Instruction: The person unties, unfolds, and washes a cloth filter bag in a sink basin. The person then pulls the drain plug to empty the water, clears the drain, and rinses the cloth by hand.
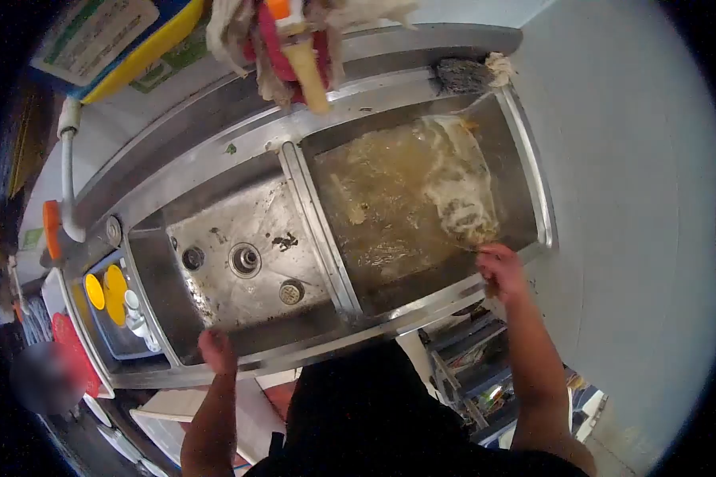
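My right hand (500, 272) is at the front right corner of the right sink basin (517, 207), which holds murky brown water (382, 191) with pale foam (460, 191). Its fingers are curled together, and what they hold, if anything, is too small to name. Over the front rim of the middle basin (254, 238) is my left hand (217, 351), its fingers curled and partly blurred. In that basin lie a drain (245, 260), a round strainer (291, 292) and dark scraps (285, 241).
Yellow and white dishes (114, 295) sit in a tray at the left. A dark scrubber (463, 75) rests on the back right ledge. Cloths (231, 36) hang above the back edge. A white pipe (69, 175) stands at the left; a wall (620, 159) is at the right.
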A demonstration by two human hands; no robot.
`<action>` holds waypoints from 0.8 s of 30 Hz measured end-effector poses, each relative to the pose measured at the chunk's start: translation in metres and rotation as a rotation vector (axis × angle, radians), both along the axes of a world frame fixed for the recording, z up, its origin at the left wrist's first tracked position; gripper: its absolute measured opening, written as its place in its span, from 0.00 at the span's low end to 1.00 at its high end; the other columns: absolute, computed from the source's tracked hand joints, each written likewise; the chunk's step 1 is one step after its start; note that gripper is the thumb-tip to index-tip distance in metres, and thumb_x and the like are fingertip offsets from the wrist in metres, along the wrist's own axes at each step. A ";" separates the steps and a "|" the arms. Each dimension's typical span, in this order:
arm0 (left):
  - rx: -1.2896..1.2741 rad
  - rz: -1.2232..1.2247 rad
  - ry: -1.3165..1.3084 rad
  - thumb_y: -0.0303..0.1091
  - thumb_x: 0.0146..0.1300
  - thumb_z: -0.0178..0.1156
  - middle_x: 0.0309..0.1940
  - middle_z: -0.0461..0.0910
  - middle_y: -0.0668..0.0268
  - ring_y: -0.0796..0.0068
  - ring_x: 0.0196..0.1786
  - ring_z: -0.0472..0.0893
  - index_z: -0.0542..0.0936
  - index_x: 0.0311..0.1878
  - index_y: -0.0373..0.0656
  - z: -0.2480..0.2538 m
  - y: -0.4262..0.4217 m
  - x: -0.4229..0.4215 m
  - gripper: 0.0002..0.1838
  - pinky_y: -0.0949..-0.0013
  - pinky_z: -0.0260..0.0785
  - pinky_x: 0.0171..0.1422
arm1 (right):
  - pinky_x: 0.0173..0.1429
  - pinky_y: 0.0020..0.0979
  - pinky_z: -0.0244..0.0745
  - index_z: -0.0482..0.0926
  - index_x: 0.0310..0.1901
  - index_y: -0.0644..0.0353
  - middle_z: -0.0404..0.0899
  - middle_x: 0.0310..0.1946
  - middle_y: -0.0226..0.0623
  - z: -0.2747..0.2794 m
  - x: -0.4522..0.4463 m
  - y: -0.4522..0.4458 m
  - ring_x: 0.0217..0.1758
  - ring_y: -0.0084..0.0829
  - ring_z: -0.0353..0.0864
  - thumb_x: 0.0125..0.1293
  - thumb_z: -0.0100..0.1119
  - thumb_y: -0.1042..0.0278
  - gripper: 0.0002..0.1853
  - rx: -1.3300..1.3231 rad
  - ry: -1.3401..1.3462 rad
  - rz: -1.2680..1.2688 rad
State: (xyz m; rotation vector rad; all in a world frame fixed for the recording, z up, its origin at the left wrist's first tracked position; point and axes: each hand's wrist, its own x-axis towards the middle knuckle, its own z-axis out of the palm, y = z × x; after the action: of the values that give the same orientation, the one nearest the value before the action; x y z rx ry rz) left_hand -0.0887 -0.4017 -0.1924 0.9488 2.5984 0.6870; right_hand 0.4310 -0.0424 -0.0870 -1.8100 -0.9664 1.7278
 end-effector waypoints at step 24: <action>-0.695 -1.373 0.848 0.45 0.62 0.49 0.57 0.71 0.57 0.59 0.61 0.68 0.75 0.56 0.45 -0.214 0.378 0.156 0.22 0.45 0.57 0.63 | 0.51 0.30 0.72 0.73 0.48 0.61 0.73 0.46 0.39 -0.003 0.138 0.004 0.49 0.33 0.74 0.57 0.56 0.76 0.16 0.518 -0.644 -0.034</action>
State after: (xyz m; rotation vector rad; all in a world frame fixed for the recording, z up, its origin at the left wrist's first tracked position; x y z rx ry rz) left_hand 0.0673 -0.0238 -0.4062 2.5030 1.5821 -1.0424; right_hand 0.5688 -0.0382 -0.0897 -2.0068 -1.4508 0.7440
